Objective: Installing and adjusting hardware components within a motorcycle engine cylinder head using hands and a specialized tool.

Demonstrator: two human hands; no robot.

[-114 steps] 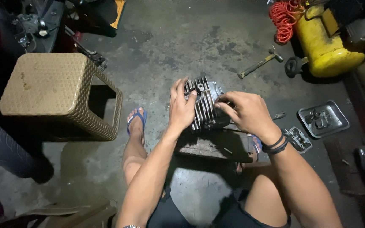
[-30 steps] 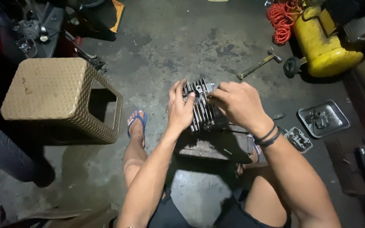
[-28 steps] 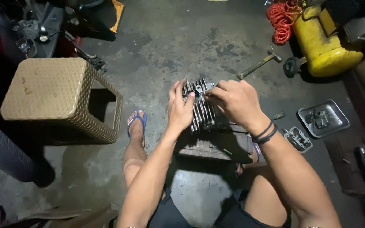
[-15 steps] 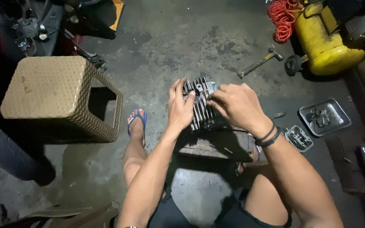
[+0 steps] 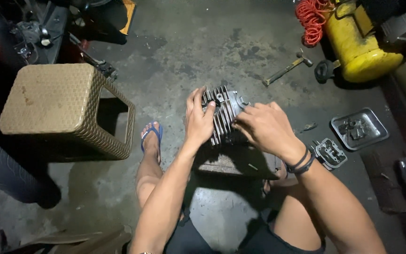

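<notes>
A finned grey metal engine cylinder (image 5: 225, 113) stands on a worn block (image 5: 236, 162) between my knees. My left hand (image 5: 198, 117) grips its left side, fingers spread over the fins. At the cylinder's right side my right hand (image 5: 265, 128), with dark bands on the wrist, has its fingers pinched together at the top edge. What the fingertips hold is hidden.
A tan woven plastic stool (image 5: 64, 110) stands to the left. A hammer (image 5: 287, 69) lies on the concrete floor at the back, beside a yellow compressor tank (image 5: 360, 44) with a red coiled hose (image 5: 312, 19). A metal tray (image 5: 359, 128) and an engine cover (image 5: 329, 153) sit at the right.
Both hands stay on the cylinder. My right hand has shifted slightly along its top right edge; the cylinder barely moves.
</notes>
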